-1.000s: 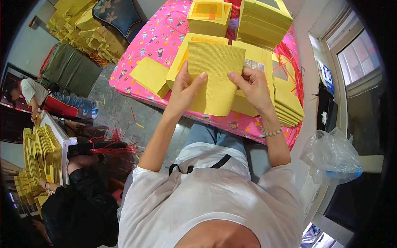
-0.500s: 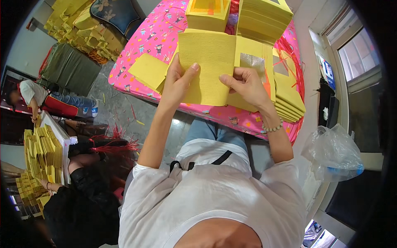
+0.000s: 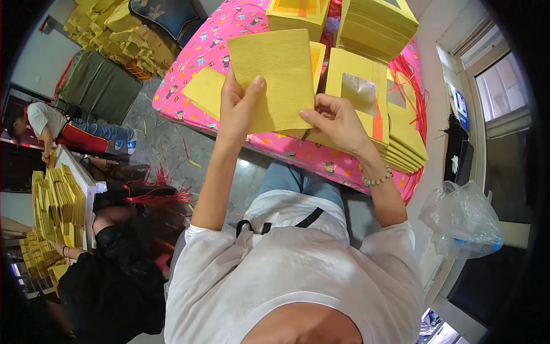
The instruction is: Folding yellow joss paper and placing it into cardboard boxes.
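A flat, rectangular yellow paper piece with fine ribbed lines [image 3: 274,77] is raised above the bed edge in front of me. My left hand [image 3: 239,106] grips its left side, thumb lying on the ribbed face. With thumb and curled fingers, my right hand [image 3: 338,119] pinches its lower right corner. Beyond the right hand lies a stack of yellow paper with a silver foil square [image 3: 358,87] and an orange strip on top. Plain yellow paper [image 3: 201,92] rests left of my left hand. Fingers behind the held piece are hidden.
Pink patterned bedding [image 3: 192,60] carries tall yellow paper stacks [image 3: 375,28] and red plastic strands [image 3: 421,97]. To the left, two people stand or sit by a white table [image 3: 86,183] heaped with yellow paper. A clear plastic bag [image 3: 461,215] hangs at the right.
Both hands have shifted the ribbed paper piece slightly left and away from me, tilting it a little. More of the foil-marked stack now shows beside it.
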The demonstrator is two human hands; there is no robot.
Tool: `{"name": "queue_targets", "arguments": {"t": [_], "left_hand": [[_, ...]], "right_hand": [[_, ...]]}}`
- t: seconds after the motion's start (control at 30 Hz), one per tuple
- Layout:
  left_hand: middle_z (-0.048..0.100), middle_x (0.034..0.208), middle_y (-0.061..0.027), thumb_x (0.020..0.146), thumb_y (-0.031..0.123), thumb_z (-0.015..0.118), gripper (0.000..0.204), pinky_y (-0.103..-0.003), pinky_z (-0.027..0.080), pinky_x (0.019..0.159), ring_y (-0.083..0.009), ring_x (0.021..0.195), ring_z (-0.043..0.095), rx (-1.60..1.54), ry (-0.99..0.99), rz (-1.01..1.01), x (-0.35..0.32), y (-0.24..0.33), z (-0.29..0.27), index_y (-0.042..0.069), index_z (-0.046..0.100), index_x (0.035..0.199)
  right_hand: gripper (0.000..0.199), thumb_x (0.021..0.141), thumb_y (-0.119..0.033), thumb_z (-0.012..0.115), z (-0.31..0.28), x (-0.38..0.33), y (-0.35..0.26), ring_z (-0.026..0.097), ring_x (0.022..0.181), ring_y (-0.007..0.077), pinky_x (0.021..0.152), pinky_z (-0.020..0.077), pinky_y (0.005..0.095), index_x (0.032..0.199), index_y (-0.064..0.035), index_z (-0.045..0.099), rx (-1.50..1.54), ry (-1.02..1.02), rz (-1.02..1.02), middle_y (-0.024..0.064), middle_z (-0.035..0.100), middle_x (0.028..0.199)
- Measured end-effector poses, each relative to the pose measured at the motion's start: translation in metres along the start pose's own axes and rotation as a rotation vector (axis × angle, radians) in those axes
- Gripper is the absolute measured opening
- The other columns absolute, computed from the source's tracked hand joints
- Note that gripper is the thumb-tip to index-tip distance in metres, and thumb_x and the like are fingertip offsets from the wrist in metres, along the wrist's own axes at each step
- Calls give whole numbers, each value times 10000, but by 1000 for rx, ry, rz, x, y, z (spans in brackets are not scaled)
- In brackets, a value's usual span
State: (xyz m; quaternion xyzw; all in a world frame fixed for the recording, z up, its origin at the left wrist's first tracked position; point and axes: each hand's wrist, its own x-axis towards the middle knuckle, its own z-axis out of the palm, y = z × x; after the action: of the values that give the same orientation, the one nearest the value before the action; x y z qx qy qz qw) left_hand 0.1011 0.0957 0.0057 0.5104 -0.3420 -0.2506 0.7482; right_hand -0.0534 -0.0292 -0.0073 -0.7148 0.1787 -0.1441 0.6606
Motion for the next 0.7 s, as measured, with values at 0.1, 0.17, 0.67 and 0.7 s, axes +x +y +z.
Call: {"name": "queue_targets", "arguments": {"t": [0.1,0.17,0.67,0.7], "left_hand": [[588,1142,-95,926,70,520,367,-275,466,848,-136,1005,576,12,73,44,-1,-3,-5,8,413,1272],[594,1130,-93,927,74,522,352,-274,473,835,-136,993,583,37,118,83,-1,-3,-11,7,423,1258],[571,1184,-145,894,25,559,352,-345,479,866,-234,1033,590,-50,525,-57,58,-98,-178,-38,466,1228],[571,1184,-145,894,25,559,352,-345,479,866,-234,1033,590,-53,528,-58,55,-107,-180,-38,466,1228]], "right_hand": [[227,882,-169,643,2,3,-4,545,723,25,622,458,196,1037,-3,626,-68,-40,36,-39,606,831],[243,881,-163,642,6,7,-5,550,746,28,641,465,200,1060,-1,618,-79,-46,58,-31,606,847],[305,835,-155,622,8,7,16,610,853,291,778,484,360,1094,3,584,-782,225,-383,167,571,1128],[306,835,-153,622,7,7,18,611,871,302,784,485,365,1092,9,583,-826,212,-391,174,569,1138]]}}
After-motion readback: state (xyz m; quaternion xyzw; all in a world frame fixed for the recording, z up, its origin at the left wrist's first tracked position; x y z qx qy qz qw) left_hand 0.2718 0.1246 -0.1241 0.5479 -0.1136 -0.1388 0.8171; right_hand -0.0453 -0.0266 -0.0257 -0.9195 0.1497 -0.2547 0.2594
